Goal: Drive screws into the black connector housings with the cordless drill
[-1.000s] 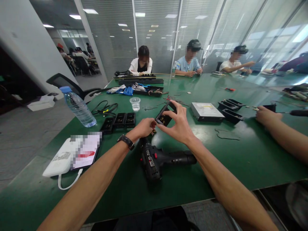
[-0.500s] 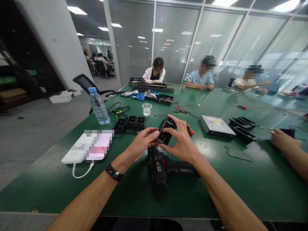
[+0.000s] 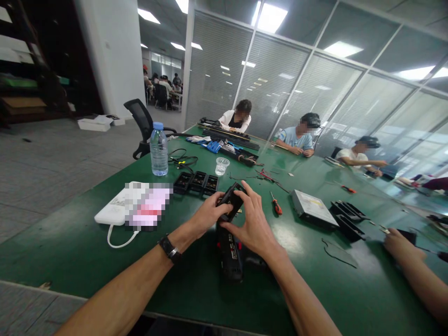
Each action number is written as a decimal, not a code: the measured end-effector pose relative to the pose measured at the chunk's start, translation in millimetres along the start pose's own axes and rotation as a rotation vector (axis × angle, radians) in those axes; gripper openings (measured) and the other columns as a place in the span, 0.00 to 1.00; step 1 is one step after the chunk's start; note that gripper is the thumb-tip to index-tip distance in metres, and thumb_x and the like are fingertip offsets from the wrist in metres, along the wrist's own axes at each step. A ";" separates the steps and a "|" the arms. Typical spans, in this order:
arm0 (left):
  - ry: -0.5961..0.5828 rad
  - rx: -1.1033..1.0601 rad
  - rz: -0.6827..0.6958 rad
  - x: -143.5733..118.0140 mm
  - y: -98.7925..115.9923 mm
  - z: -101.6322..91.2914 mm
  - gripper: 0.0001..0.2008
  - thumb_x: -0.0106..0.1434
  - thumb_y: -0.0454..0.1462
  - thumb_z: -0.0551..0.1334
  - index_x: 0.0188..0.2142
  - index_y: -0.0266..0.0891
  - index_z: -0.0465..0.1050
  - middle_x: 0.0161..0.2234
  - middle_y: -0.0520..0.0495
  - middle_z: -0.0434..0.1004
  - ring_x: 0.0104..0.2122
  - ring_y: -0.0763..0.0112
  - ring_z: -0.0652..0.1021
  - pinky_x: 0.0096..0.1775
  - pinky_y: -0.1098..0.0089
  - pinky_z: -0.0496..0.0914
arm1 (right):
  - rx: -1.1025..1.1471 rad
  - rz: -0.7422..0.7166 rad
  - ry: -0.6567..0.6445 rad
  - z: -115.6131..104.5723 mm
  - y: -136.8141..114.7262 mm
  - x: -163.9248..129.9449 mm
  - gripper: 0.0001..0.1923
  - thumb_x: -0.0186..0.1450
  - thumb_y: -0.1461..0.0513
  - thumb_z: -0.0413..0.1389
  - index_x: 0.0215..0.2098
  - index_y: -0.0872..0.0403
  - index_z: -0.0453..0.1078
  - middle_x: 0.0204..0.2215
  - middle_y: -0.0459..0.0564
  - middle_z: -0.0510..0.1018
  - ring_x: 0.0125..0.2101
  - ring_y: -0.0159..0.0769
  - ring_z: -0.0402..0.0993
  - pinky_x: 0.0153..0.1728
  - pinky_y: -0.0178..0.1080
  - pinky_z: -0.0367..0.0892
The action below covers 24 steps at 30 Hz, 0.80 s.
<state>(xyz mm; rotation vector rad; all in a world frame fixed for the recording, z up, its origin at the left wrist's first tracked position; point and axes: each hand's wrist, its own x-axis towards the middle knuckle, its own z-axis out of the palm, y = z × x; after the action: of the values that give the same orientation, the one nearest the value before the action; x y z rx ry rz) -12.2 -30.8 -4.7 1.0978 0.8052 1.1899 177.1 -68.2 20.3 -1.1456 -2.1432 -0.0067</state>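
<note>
Both of my hands grip a small black plastic box point(image 3: 234, 201) above the table. My left hand point(image 3: 205, 215) is closed on its left side, with the thumb across the face toward me. My right hand point(image 3: 252, 223) holds the right side between thumb and curled fingers. A glint of brass-coloured metal shows beside the box near my right fingers. Directly beneath lies a black cordless drill point(image 3: 231, 261) with red marks, its handle partly covered by my right wrist. An orange-handled screwdriver point(image 3: 277, 207) rests to the right of my right hand.
Several black compartments point(image 3: 198, 183), a clear cup point(image 3: 221, 166), a water bottle point(image 3: 159, 151) and a white power bank point(image 3: 117, 205) with a phone stand on the left. To the right are a metal drive point(image 3: 313, 209), black trays point(image 3: 346, 221) and another person's hand point(image 3: 402, 247).
The box is turned more upright between my hands, and my left thumb now presses across its face. My view has tilted, so the whole screwdriver shows. The drill stays beneath.
</note>
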 end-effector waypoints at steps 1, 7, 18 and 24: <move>0.032 0.010 0.012 1.4 0.5 -2.9 0.19 0.58 0.37 0.75 0.50 0.37 0.83 0.42 0.43 0.85 0.39 0.62 0.82 0.37 0.67 0.76 | 0.008 0.019 -0.001 -1.6 1.2 -2.6 0.46 0.68 0.57 0.76 0.77 0.46 0.61 0.85 0.68 0.57 0.82 0.66 0.57 0.77 0.75 0.65; 0.263 0.071 0.139 11.7 8.7 -26.6 0.15 0.60 0.37 0.75 0.46 0.37 0.88 0.40 0.44 0.87 0.33 0.65 0.80 0.31 0.69 0.71 | 0.044 0.239 -0.297 -32.6 2.7 -41.7 0.38 0.78 0.51 0.64 0.82 0.45 0.61 0.79 0.63 0.71 0.74 0.58 0.76 0.75 0.67 0.71; 0.477 -0.148 0.291 14.3 10.0 -22.3 0.21 0.58 0.40 0.80 0.47 0.39 0.78 0.34 0.51 0.82 0.24 0.73 0.77 0.24 0.72 0.67 | -0.148 0.234 -0.689 -55.2 -18.5 -75.0 0.54 0.60 0.64 0.65 0.84 0.50 0.67 0.81 0.64 0.70 0.76 0.66 0.74 0.76 0.67 0.69; 0.491 -0.320 0.229 17.8 13.0 -31.3 0.26 0.49 0.44 0.86 0.37 0.40 0.74 0.27 0.57 0.75 0.24 0.77 0.73 0.26 0.73 0.66 | -0.341 0.264 -0.665 -32.7 -21.9 -80.0 0.54 0.60 0.72 0.60 0.86 0.55 0.64 0.67 0.69 0.84 0.63 0.65 0.85 0.68 0.66 0.76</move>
<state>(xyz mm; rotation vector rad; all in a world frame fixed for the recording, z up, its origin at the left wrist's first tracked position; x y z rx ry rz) -41.2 -6.3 -0.7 0.6491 0.8314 1.7541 209.1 -150.1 5.5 -1.8211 -2.6033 0.1538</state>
